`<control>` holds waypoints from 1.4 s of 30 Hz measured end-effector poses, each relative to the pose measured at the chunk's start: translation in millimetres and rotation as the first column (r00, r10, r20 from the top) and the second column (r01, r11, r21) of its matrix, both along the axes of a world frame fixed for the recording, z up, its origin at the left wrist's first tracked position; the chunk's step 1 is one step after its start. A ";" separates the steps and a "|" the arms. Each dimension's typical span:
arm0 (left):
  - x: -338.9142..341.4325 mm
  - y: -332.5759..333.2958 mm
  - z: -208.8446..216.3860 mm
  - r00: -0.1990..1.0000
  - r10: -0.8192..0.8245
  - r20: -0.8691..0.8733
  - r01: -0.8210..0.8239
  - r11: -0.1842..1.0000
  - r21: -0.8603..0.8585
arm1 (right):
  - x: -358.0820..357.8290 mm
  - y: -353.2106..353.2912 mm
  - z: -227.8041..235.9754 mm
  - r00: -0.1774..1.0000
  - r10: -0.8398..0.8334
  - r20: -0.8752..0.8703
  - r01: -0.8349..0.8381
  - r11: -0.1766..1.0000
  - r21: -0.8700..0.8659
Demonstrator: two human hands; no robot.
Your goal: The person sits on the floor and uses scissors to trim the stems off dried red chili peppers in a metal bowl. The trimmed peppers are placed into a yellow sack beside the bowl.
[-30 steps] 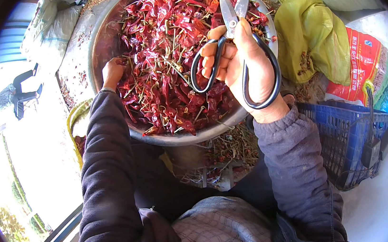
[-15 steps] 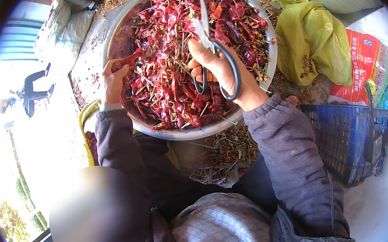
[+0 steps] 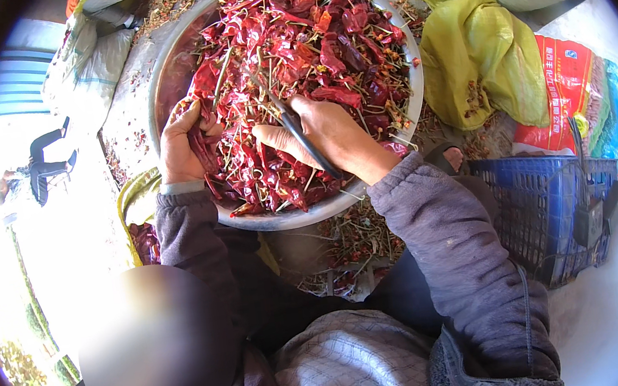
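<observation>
A wide metal basin (image 3: 417, 93) in front of me is heaped with dried red chili peppers (image 3: 299, 38), many with pale stems. My left hand (image 3: 181, 143) is closed on a dried chili pepper (image 3: 202, 146) at the basin's left side. My right hand (image 3: 329, 137) grips black-handled scissors (image 3: 293, 124) over the middle of the heap. Their blades point up and to the left, low among the chilies, and the tips are hard to make out. Fingers of the right hand are partly hidden behind the scissors and its own thumb.
A yellow sack (image 3: 473, 60) lies right of the basin, beside a red printed bag (image 3: 560, 84) and a blue plastic basket (image 3: 528, 206). Cut stems (image 3: 360, 237) litter the ground below the basin. Another yellow-edged sack (image 3: 127, 206) stands at left. A person (image 3: 46, 162) is farther left.
My right hand has come down and left, its scissors turning from pointing up to lying low over the chilies. My left hand has gathered its fingers inward. The whole view has shifted slightly.
</observation>
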State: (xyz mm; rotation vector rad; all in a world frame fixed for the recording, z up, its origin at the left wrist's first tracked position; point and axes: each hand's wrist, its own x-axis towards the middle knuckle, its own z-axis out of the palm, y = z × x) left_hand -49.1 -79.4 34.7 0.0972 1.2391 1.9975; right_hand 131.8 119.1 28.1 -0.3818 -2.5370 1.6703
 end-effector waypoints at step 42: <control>15.9 19.1 -21.7 0.408 -0.312 -0.858 -0.575 0.642 -0.507 | 7.2 -11.5 0.5 0.998 -0.017 -0.059 0.037 0.936 0.349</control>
